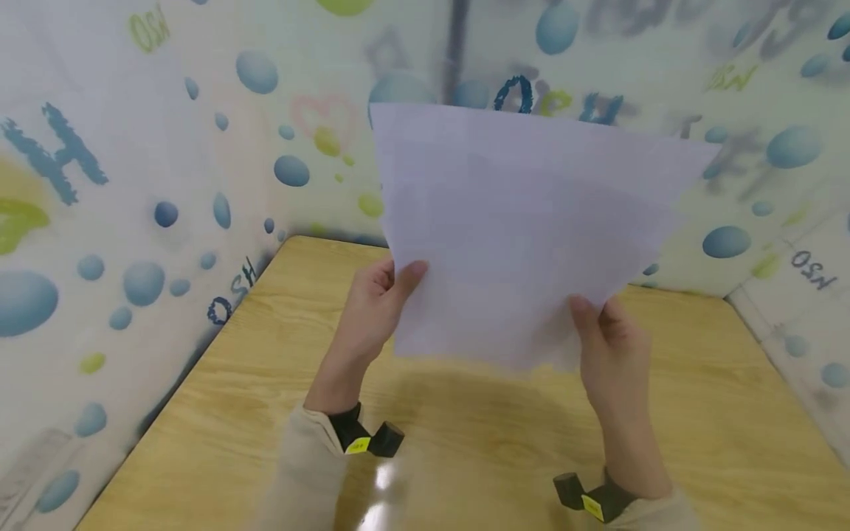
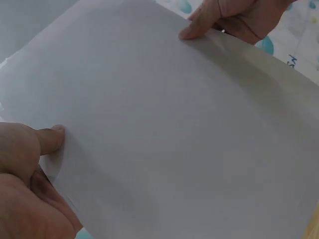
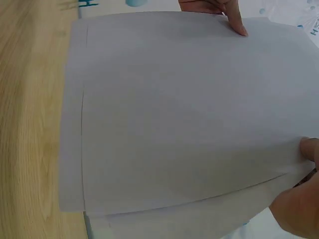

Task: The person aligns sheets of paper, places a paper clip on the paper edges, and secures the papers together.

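Several white paper sheets [image 1: 505, 236] are held up above the table, tilted, with their edges slightly out of line in the right wrist view. My left hand [image 1: 378, 310] pinches their left edge, thumb on the near face and fingers behind. On the opposite side my right hand [image 1: 614, 354] grips the lower right edge the same way. The left wrist view shows the broad blank face of the paper [image 2: 159, 119] between both thumbs. In the right wrist view, one sheet's offset border [image 3: 72, 134] sticks out past the top sheet. Most fingers are hidden behind the paper.
Below lies a wooden table [image 1: 246, 369] with a light grain. Walls [image 1: 166, 147] printed with blue and green ovals and letters stand at its left, back and right. Each wrist wears a black strap with a small camera [image 1: 385, 440].
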{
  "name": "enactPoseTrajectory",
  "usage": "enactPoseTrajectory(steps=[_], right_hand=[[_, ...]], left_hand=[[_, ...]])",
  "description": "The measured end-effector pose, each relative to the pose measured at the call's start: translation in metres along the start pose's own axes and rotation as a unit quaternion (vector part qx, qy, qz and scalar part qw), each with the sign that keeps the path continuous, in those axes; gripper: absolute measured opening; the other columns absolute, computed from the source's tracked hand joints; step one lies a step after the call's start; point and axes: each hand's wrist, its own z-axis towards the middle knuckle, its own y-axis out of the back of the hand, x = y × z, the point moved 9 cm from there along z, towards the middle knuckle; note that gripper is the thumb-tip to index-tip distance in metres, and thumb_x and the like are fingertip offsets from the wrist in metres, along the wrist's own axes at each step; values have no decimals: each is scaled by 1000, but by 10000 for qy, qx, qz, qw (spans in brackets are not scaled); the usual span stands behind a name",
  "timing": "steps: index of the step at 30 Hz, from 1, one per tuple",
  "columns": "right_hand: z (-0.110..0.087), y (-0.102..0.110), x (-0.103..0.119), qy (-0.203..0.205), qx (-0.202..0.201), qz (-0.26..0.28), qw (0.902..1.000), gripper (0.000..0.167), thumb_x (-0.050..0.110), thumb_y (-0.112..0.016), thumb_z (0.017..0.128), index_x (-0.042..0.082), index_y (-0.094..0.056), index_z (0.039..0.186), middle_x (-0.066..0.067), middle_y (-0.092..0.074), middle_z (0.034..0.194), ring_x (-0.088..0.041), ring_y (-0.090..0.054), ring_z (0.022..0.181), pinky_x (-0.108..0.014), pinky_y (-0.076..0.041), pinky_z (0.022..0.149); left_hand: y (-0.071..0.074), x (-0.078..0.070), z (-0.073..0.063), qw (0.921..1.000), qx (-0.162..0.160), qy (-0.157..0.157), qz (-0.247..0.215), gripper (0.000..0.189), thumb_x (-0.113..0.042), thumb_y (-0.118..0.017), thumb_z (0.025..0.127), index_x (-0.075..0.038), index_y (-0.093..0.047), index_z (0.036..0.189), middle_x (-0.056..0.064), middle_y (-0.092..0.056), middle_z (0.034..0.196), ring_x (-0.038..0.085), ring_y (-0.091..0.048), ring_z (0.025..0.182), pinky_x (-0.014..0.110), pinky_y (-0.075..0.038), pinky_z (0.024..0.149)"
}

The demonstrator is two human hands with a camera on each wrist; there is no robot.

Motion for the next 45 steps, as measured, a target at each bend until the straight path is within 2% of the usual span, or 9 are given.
enactPoseTrajectory(steps=[3,6,12,17,23,31,40,45], right_hand=[[4,3,-3,-111,-85,14,9999,24,21,-59,98,3,-69,110,0,-72,101,-14,-67,93,-22,-51,77],[6,5,-9,-134,-149,51,9998,24,21,-61,97,2,-70,109,0,-72,97,-14,-68,88,-23,-52,74],[10,-3,-33,-358,-159,430,9983,25,20,-62,96,1,-69,112,-4,-73,98,-16,-68,89,-25,-54,75],[11,-7,-48,-380,-155,251,9988,28,24,-60,97,3,-68,114,-4,-72,99,-14,-68,90,-24,-53,75],[12,-4,-54,-381,-299,-54,9988,31,27,-58,98,1,-66,113,-5,-71,96,-12,-65,86,-21,-52,72],[10,-14,-63,-539,-29,51,9985,34,28,-56,99,0,-62,118,-10,-69,107,-14,-64,95,-23,-51,79],[8,-23,-72,-681,182,-155,9974,38,31,-51,101,3,-58,126,-9,-66,116,-16,-64,102,-27,-51,83],[7,-27,-76,-653,261,12,9975,38,30,-51,101,5,-56,129,-7,-64,120,-17,-62,108,-31,-50,88]], left_hand=[[-3,3,5,9996,-107,-164,-187,26,-18,-58,99,1,-65,115,14,-71,101,30,-69,90,43,-55,76],[-6,9,8,9992,-125,-188,-330,25,-17,-58,99,1,-66,115,14,-71,101,31,-69,90,44,-55,76],[-6,28,14,9997,-146,-65,-201,27,-19,-58,99,0,-66,116,14,-71,101,30,-69,90,43,-54,76],[-6,45,17,9998,-139,128,-95,28,-21,-57,99,0,-65,117,14,-71,102,28,-69,91,42,-54,77],[-7,51,18,9997,-46,236,40,31,-25,-57,99,-2,-65,119,13,-71,104,28,-68,93,42,-54,78],[-5,54,18,9995,-16,311,54,33,-27,-57,99,-5,-63,123,11,-70,107,27,-68,94,42,-54,78],[-4,66,20,9992,17,404,40,33,-28,-57,99,-6,-62,123,11,-70,107,28,-68,94,42,-54,78],[-3,70,20,9990,2,413,157,32,-28,-57,99,-7,-62,122,10,-70,106,26,-67,94,41,-53,78]])
